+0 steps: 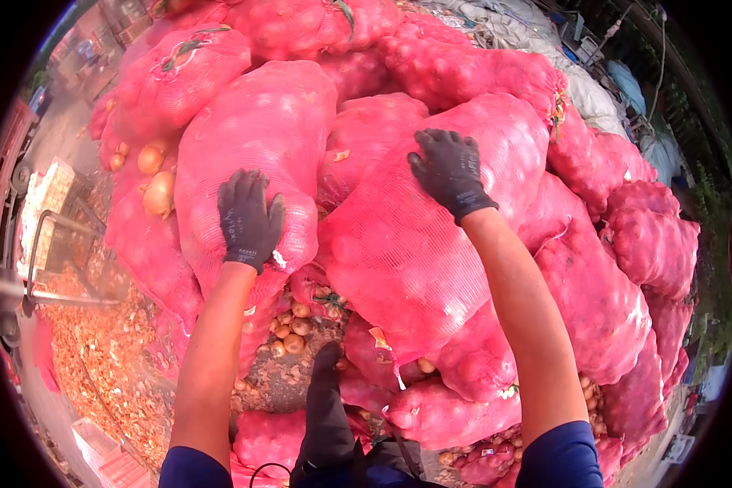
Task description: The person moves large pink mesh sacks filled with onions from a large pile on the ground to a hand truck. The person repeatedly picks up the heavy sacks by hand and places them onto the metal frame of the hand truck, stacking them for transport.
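Atop a bulging pink-mesh onion sack (423, 244), the black-gloved right hand (450, 167) lies spread. Left of that sack, the black-gloved left hand (250, 218) spreads on another pink-mesh sack (260, 130).

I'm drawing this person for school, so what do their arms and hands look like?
The left hand and right hand wear dark grey, snug gloves with pale printing. Navy-blue sleeves show near the bottom; between sleeves and gloves, the arms are bare.
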Available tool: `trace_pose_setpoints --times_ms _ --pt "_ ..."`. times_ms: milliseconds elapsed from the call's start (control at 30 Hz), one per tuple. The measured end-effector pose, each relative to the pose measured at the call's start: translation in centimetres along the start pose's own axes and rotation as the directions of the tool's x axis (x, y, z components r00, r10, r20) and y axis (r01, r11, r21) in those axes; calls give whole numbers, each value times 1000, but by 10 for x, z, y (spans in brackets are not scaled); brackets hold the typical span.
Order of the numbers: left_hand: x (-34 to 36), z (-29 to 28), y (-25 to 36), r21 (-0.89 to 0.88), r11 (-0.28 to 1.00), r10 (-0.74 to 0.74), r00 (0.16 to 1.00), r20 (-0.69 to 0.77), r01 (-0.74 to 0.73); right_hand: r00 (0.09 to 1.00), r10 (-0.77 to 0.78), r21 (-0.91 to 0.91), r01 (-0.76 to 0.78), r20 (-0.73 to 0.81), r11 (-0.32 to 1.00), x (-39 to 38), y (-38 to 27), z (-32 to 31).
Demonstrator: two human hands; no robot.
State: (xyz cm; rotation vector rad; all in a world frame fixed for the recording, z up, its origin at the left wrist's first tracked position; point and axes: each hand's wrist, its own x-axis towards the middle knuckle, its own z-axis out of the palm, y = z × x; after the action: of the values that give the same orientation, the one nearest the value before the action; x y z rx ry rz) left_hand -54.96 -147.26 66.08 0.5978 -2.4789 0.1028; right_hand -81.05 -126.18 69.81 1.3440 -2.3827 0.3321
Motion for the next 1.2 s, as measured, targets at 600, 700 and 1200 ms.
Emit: trace_pose_setpoints --times_ms 600,700,1200 --pt "-11 32 -37 80 978 187 978 93 -195 919 308 487 -157 -247 859 -197 -65 -16" --pt "-13 35 -42 104 972 201 974 100 -212 890 448 535 -338 -86 774 -316 -76 -36" --pt "1 34 -10 113 952 271 955 120 -285 -366 687 -102 -914 628 -393 -787 -169 -157"
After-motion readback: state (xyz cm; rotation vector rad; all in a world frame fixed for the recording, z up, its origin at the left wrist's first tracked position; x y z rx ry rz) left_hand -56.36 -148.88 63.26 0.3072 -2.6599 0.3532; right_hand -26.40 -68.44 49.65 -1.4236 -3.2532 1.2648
